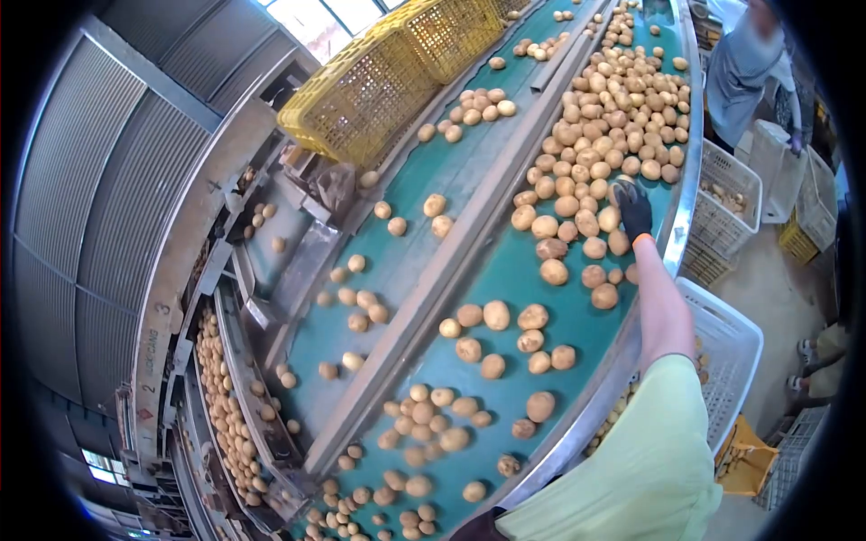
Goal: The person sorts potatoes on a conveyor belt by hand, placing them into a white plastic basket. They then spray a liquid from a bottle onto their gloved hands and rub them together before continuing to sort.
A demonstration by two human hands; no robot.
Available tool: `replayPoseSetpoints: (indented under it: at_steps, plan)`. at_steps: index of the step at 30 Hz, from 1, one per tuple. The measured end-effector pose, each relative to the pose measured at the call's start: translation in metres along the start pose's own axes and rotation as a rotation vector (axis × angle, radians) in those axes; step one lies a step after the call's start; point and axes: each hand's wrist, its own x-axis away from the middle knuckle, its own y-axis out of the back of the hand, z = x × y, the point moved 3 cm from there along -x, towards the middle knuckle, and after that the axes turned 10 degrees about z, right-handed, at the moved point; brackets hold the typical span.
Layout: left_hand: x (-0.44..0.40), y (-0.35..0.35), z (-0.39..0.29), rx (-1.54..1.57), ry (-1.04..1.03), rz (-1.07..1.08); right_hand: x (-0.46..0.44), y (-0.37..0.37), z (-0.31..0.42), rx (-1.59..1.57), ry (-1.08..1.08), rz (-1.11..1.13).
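My right hand (633, 209), in a dark glove with an orange cuff, reaches out over the green conveyor belt (433, 365). Its fingers are bent around a potato (621, 187) at the lower right edge of a dense heap of potatoes (622, 108). More potatoes (496, 315) lie scattered on the belt nearer to me. My left hand does not appear; only a dark piece of clothing shows at the bottom edge.
A metal rail (690, 180) edges the belt on the right, and a divider (433, 270) runs along its middle. Yellow crates (356, 95) stand at upper left. White crates (735, 347) stand on the right, where another person (744, 72) stands farther back.
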Motion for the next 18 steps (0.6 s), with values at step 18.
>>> replayPoseSetpoints:
  at_steps: [18]
  plan:
    - [0.000, -0.063, 0.007, -0.028, -0.138, 0.222, 0.413, -0.161, 0.290, -0.736, 0.222, 1.420]
